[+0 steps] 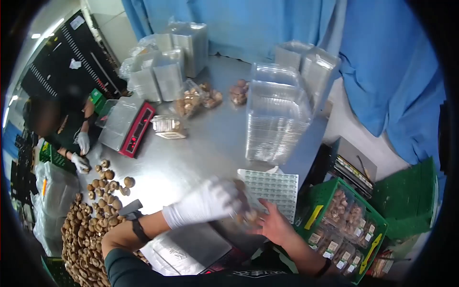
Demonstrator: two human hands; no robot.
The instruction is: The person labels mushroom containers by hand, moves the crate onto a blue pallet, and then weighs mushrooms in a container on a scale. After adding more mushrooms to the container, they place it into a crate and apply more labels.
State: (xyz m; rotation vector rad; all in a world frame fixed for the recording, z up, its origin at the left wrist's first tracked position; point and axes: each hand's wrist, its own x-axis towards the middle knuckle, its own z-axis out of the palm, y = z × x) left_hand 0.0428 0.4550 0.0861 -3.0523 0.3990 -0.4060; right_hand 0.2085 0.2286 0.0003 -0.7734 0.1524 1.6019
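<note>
Silver plate up first: a scale sits nearest the body, near and left of the label sheet. Over to the gloved left hand, just left of the sheet, fingers curled narrow on a clear pack of mushrooms at the sheet's near-left edge. And the bare right hand, at the sheet's near edge, has thumb and fingers spread wide beside the pack; with this blur, I can't fairly say whether they touch it. Good handling here asks for a level pack, weight borne from below, and a light squeeze so thin plastic won't buckle. Right of the sheet, a green crate carries filled packs. Beyond the sheet, clear trays stack high! Farther off, well left of it, a co-worker's gloved hand rests near loose mushrooms.
</note>
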